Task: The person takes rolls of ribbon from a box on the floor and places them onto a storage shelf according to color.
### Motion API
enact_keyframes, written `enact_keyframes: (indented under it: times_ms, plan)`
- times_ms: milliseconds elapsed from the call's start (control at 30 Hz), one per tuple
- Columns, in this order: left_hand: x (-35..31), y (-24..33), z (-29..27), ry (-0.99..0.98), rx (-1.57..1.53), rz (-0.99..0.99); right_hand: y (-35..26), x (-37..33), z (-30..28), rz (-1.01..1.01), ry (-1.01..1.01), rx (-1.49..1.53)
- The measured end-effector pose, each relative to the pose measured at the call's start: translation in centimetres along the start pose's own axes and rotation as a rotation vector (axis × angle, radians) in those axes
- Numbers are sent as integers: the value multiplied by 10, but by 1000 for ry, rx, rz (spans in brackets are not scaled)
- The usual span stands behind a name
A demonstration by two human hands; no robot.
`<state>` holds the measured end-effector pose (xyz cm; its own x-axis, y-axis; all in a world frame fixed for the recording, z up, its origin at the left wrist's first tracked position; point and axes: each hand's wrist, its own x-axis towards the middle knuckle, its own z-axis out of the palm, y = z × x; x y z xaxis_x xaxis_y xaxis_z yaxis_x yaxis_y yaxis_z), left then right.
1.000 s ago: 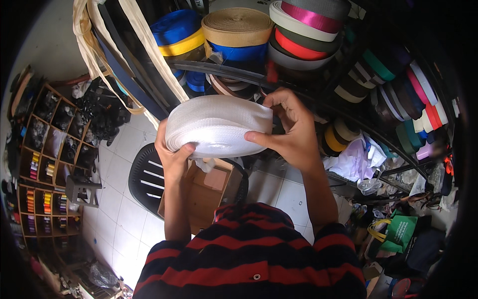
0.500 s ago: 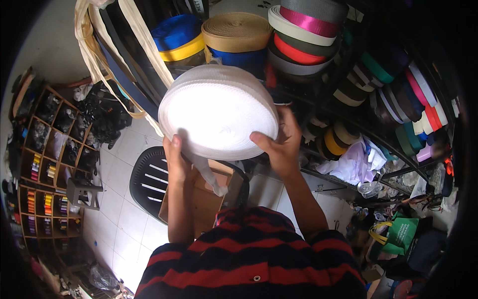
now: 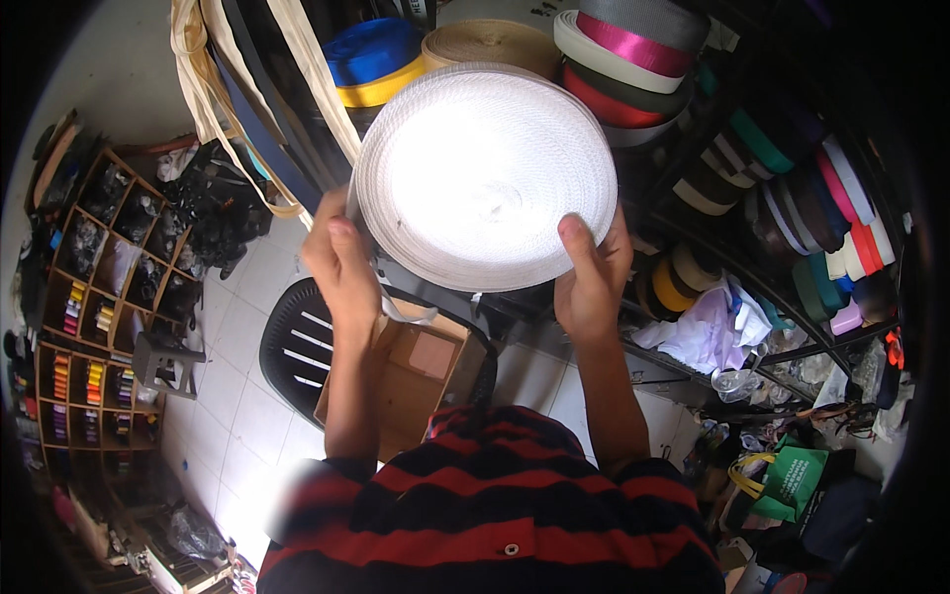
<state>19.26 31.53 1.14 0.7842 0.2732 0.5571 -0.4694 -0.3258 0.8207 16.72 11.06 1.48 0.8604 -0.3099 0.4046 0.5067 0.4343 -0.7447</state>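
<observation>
A big flat roll of white webbing (image 3: 475, 188) is held up before me, its coiled face toward me and brightly lit. My left hand (image 3: 341, 252) grips its lower left edge, thumb at the rim. On the lower right, my right hand (image 3: 594, 267) presses its thumb on the face while the fingers wrap behind and are partly hidden. A loose white tail (image 3: 404, 314) of the webbing hangs below, near my left wrist. Beneath my arms an open cardboard box (image 3: 421, 371) rests on a black slatted chair (image 3: 297, 337).
Behind the roll stand stacked webbing rolls: blue (image 3: 371, 49), tan (image 3: 490, 42) and magenta (image 3: 633, 45). More rolls fill a dark rack (image 3: 792, 198) at right. Straps (image 3: 317, 79) hang at upper left. A wooden pigeonhole shelf (image 3: 94, 267) holds thread spools; a grey stool (image 3: 168, 361) stands beside it.
The white roll has moved up and right and tilted so more of its face shows. My left hand has shifted to its side edge. The loose tail has swung up.
</observation>
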Motion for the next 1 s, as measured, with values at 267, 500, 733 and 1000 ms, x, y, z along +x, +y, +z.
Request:
enact_keyframes:
  times_ms: [267, 500, 733, 1000]
  plan:
    - [-24, 9, 38, 73, -229, 5, 19, -8, 0, 146, 105, 160]
    - [-16, 28, 53, 83, -639, -205, 44, -16, -7, 218, -53, 237]
    - [29, 26, -5, -618, -223, 136, -54, 52, -15, 3, -606, -438]
    - [31, 27, 18, -462, -331, 176, -75, 72, 19, -49, -725, -880]
